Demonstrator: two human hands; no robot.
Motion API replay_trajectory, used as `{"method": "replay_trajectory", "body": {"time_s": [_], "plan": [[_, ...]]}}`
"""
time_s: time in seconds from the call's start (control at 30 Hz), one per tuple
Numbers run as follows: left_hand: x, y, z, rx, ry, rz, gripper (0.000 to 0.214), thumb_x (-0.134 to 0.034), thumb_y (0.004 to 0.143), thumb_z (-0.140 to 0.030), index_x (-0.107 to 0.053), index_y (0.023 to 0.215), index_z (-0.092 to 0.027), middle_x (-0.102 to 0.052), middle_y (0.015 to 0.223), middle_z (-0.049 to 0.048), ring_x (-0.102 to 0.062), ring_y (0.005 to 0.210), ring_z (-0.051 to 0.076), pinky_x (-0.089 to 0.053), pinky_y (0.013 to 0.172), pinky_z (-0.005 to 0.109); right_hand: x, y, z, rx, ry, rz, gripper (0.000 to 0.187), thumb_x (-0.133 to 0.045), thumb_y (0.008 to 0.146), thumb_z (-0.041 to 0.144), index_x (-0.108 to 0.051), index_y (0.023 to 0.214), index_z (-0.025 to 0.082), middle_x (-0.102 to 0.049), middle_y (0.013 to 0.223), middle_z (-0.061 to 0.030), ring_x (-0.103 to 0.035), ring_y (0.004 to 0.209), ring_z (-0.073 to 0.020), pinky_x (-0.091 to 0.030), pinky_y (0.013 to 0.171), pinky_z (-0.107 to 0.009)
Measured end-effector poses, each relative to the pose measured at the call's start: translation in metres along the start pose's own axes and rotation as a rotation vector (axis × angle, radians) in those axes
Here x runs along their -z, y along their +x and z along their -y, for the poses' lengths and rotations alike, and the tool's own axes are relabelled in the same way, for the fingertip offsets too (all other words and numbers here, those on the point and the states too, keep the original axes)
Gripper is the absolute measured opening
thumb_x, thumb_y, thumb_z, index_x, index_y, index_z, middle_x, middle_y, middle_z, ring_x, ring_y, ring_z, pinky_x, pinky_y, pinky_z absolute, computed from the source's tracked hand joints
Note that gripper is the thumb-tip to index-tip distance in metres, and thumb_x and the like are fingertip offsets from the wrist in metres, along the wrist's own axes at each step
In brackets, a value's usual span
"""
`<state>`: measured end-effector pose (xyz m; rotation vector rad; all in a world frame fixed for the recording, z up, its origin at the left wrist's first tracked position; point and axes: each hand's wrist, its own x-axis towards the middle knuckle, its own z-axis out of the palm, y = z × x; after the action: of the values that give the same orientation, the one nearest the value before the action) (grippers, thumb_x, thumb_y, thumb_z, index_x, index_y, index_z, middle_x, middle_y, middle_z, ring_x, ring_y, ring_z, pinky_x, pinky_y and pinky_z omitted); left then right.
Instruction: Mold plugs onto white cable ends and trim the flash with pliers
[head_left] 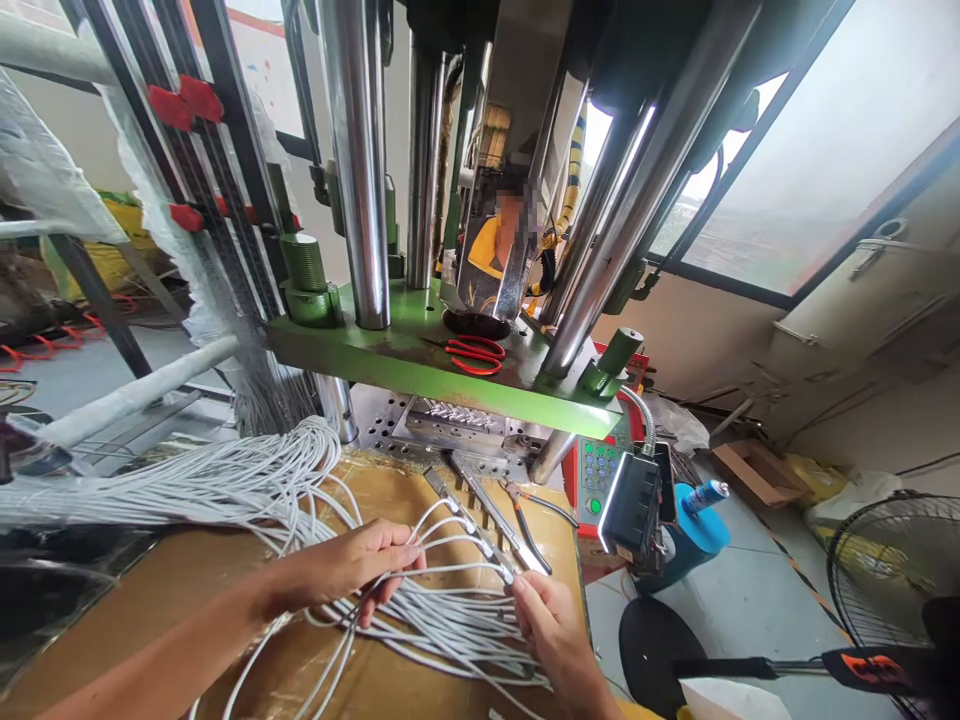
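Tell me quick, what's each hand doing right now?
Left hand: closed, holding white cables.
Right hand: closed, pinching the cables beside a metal bar.

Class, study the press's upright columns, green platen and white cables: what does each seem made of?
The upright columns look like chrome-plated steel, mirror-bright with reflections. The green platen seems painted steel, showing rust-brown wear. The white cables look plastic-sheathed, matte and flexibly curved.
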<state>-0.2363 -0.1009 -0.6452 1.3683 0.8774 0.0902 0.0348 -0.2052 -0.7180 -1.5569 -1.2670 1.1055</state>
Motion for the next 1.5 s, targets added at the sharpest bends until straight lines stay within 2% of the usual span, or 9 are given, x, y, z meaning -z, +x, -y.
{"method": "replay_trajectory", "body": {"time_s": [0.37,0.53,0.7,0.83,1.03,1.13,1.2,1.37,1.5], "plan": [[-0.001,-0.003,0.003,0.013,0.001,-0.01,0.065,-0.05,0.075,-0.077,-0.055,0.097,-0.015,-0.054,0.066,-0.0037,-0.047,0.046,0.01,-0.037,0.049,0.024,0.002,-0.003,0.007,-0.076,0.009,0.064,0.052,-0.045,0.084,0.069,-0.04,0.059,0.023,-0.029,0.05,0.0072,-0.026,0.043,-0.0094,-0.02,0.038,-0.023],[-0.007,-0.013,0.007,-0.043,-0.049,-0.121,0.068,-0.044,0.078,-0.077,-0.057,0.1,-0.015,-0.04,0.059,-0.0065,-0.031,0.049,0.009,-0.024,0.048,0.022,0.001,-0.007,0.02,-0.001,-0.145,0.057,0.049,-0.04,0.089,0.064,-0.042,0.063,0.023,-0.037,0.056,0.0039,-0.038,0.051,-0.0128,-0.032,0.047,-0.024],[-0.021,-0.04,0.022,-0.06,-0.097,-0.258,0.063,-0.046,0.081,-0.074,-0.063,0.093,-0.015,-0.025,0.058,-0.0072,-0.023,0.055,0.012,-0.017,0.052,0.025,-0.017,-0.001,0.029,0.166,-0.524,-0.124,0.044,-0.037,0.094,0.056,-0.048,0.067,0.023,-0.05,0.06,0.0,-0.047,0.056,-0.0158,-0.035,0.055,-0.027],[-0.021,-0.068,0.038,-0.016,-0.315,-0.354,0.064,-0.053,0.075,-0.075,-0.063,0.093,-0.015,-0.023,0.056,-0.008,-0.017,0.052,0.011,-0.011,0.05,0.026,-0.035,0.019,0.028,0.186,-0.62,-0.189,0.043,-0.037,0.095,0.054,-0.051,0.068,0.023,-0.051,0.055,0.0007,-0.043,0.049,-0.0152,-0.031,0.052,-0.028],[-0.014,-0.08,0.049,-0.022,-0.616,-0.468,0.062,-0.071,0.067,-0.069,-0.063,0.094,-0.014,-0.029,0.057,-0.0084,-0.013,0.051,0.007,-0.009,0.048,0.023,-0.052,0.028,0.051,0.387,-0.687,-0.13,0.018,-0.053,0.09,0.036,-0.064,0.09,0.022,-0.065,0.097,-0.0096,-0.058,0.093,-0.0263,-0.043,0.082,-0.037],[-0.013,-0.076,0.052,-0.049,-0.658,-0.437,0.059,-0.073,0.066,-0.066,-0.065,0.091,-0.012,-0.03,0.056,-0.0079,-0.013,0.051,0.007,-0.009,0.046,0.021,-0.061,0.022,0.072,0.548,-0.554,-0.051,0.024,-0.055,0.09,0.026,-0.059,0.114,0.023,-0.061,0.115,-0.009,-0.056,0.105,-0.0227,-0.046,0.088,-0.035],[-0.011,-0.074,0.053,-0.072,-0.643,-0.404,0.056,-0.071,0.069,-0.065,-0.067,0.089,-0.012,-0.029,0.055,-0.0079,-0.014,0.05,0.007,-0.008,0.045,0.021,-0.066,0.021,0.086,0.59,-0.431,0.076,0.025,-0.059,0.089,0.026,-0.061,0.114,0.023,-0.064,0.11,-0.0076,-0.06,0.099,-0.0195,-0.049,0.083,-0.03],[-0.01,-0.076,0.049,-0.26,-0.459,-0.292,0.047,-0.078,0.067,-0.054,-0.071,0.092,-0.015,-0.055,0.068,-0.0006,-0.039,0.058,0.01,-0.031,0.053,0.021,-0.075,0.029,0.106,0.472,-0.18,0.243,0.011,-0.067,0.084,0.03,-0.074,0.082,0.021,-0.069,0.076,-0.0028,-0.063,0.071,-0.0153,-0.048,0.067,-0.025],[-0.014,-0.075,0.049,-0.303,-0.422,-0.455,0.042,-0.064,0.08,-0.055,-0.069,0.096,-0.016,-0.046,0.057,-0.0035,-0.036,0.055,0.011,-0.03,0.054,0.022,-0.078,0.036,0.103,0.145,-0.019,0.256,0.013,-0.078,0.068,0.029,-0.073,0.066,0.017,-0.063,0.057,-0.0002,-0.053,0.054,-0.0121,-0.04,0.052,-0.023]]}}
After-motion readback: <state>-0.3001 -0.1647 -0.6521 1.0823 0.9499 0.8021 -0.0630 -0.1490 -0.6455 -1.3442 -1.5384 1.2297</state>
